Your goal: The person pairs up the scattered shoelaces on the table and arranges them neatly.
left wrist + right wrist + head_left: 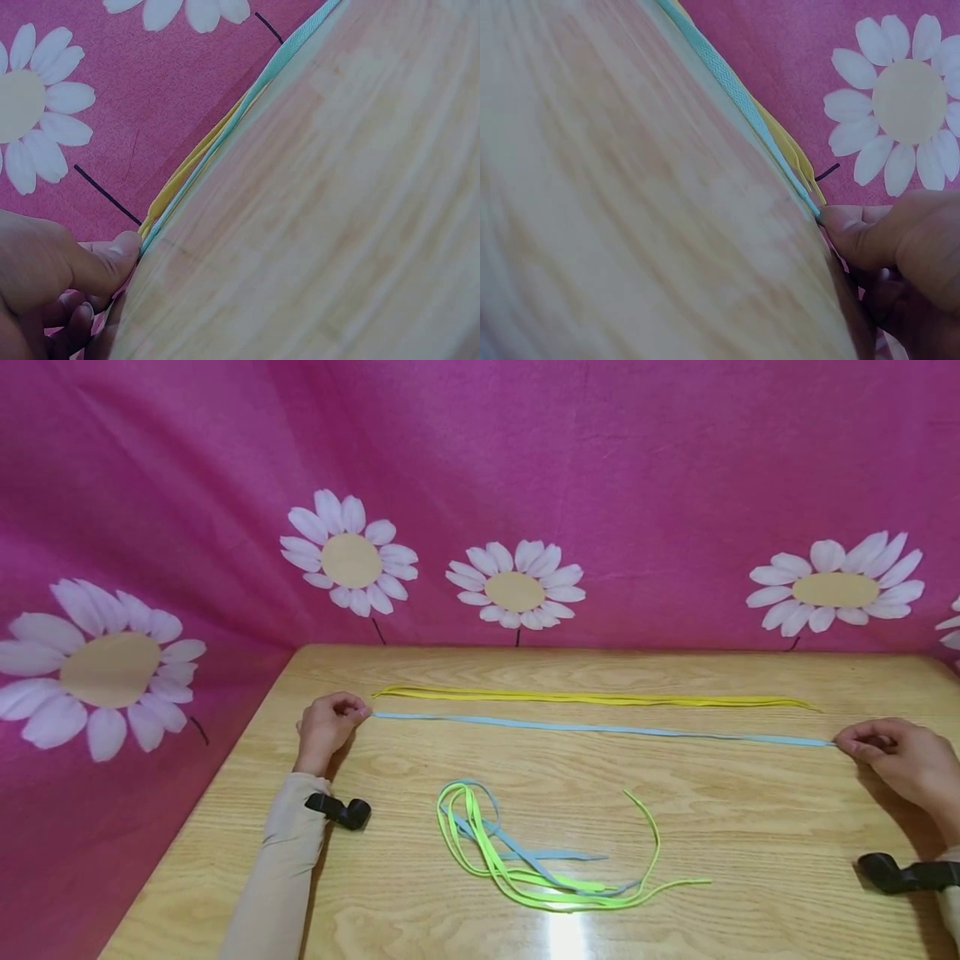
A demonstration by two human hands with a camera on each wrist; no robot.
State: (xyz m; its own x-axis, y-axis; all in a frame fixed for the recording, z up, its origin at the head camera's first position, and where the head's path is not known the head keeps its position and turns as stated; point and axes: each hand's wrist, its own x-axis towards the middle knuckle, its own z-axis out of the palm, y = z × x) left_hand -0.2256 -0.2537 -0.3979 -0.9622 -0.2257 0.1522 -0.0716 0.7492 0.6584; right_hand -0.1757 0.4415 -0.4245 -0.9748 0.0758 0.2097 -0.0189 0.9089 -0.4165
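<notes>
A light blue shoelace [600,728] is stretched nearly straight across the table in the head view. My left hand [330,724] pinches its left end between thumb and fingertips, and my right hand [903,760] pinches the right end. Just behind it lies a yellow shoelace [600,697], doubled lengthwise, which neither hand is seen holding. In the left wrist view the blue lace [262,79] runs up from the pinching thumb [120,255]. The right wrist view shows the blue lace [727,82] meeting the right thumb [847,225].
Nearer on the wooden table [375,893] lies a loose tangle of a neon green shoelace [517,897] and another blue lace [517,847]. Behind the table hangs a pink cloth [637,468] printed with white daisies. Black straps with small cameras [341,810] circle the wrists.
</notes>
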